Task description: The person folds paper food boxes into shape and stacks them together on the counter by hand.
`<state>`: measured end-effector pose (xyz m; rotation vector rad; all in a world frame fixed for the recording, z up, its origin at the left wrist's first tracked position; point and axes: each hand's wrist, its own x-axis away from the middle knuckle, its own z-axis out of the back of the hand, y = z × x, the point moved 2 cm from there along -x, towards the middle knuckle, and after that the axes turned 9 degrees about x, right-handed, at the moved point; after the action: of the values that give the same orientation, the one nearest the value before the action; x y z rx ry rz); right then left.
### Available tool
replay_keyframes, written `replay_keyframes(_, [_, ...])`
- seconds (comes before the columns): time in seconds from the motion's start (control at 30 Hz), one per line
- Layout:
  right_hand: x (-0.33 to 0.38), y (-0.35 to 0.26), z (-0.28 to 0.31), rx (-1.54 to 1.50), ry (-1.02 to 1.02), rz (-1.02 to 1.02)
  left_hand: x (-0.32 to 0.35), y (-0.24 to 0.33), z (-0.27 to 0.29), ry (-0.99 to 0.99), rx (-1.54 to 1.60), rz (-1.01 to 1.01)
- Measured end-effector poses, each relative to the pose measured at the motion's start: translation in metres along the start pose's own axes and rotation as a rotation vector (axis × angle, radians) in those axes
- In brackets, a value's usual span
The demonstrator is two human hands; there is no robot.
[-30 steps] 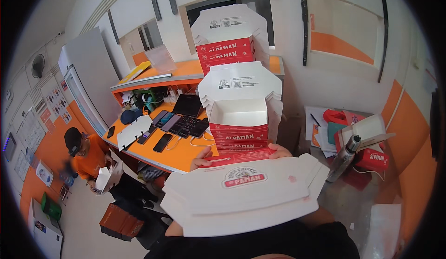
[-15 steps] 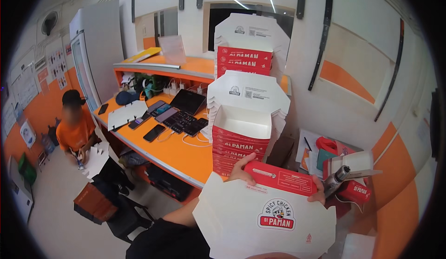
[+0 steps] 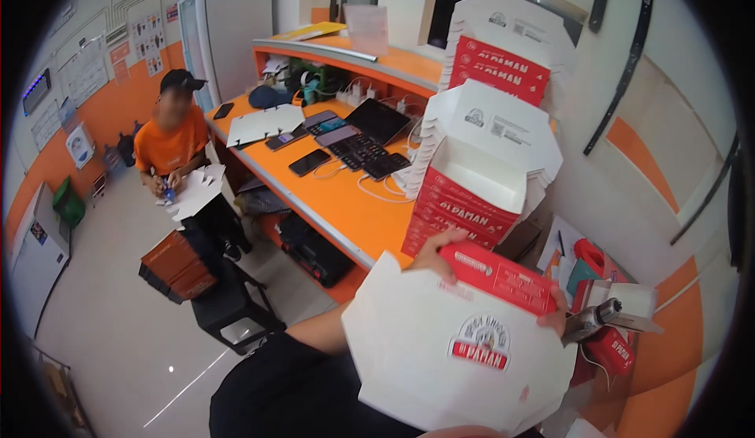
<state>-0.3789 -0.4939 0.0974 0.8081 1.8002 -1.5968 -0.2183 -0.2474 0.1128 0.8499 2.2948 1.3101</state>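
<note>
Gripping flat carton (image 3: 448,351), left hand (image 3: 435,254)

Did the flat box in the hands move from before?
Yes. The flat box sat just below the box stack earlier; now it lies lower and more to the right of it.

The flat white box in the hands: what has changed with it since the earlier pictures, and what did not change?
The flat box has tilted: its red flap, first along the far edge, now stands folded up. The left hand and right hand grip it throughout. The stack of folded boxes on the orange counter is unchanged; the view turned right.
</note>
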Motion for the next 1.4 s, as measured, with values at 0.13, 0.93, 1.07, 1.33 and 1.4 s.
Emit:
replay_keyframes(0.13, [-0.047, 0.001, 0.001, -0.334, -0.160, -0.646, -0.014, 0.015, 0.013, -0.140, -0.085, -0.052])
replay_keyframes(0.93, [-0.043, -0.080, -0.074, 0.640, -0.170, 0.383, -0.008, 0.046, -0.052, -1.005, 0.164, -1.248])
replay_keyframes(1.07, [-0.029, -0.062, -0.073, 0.389, -0.023, 0.240, -0.010, 0.044, -0.050, -1.014, 0.099, -1.324])
replay_keyframes(1.33, [-0.030, -0.045, -0.045, 0.690, -0.118, 0.398, 0.004, 0.027, -0.033, -0.609, -0.057, -0.777])
replay_keyframes(1.4, [-0.024, -0.035, -0.069, 0.380, 0.258, 0.161, 0.016, 0.016, -0.031, -0.403, 0.268, -0.368])
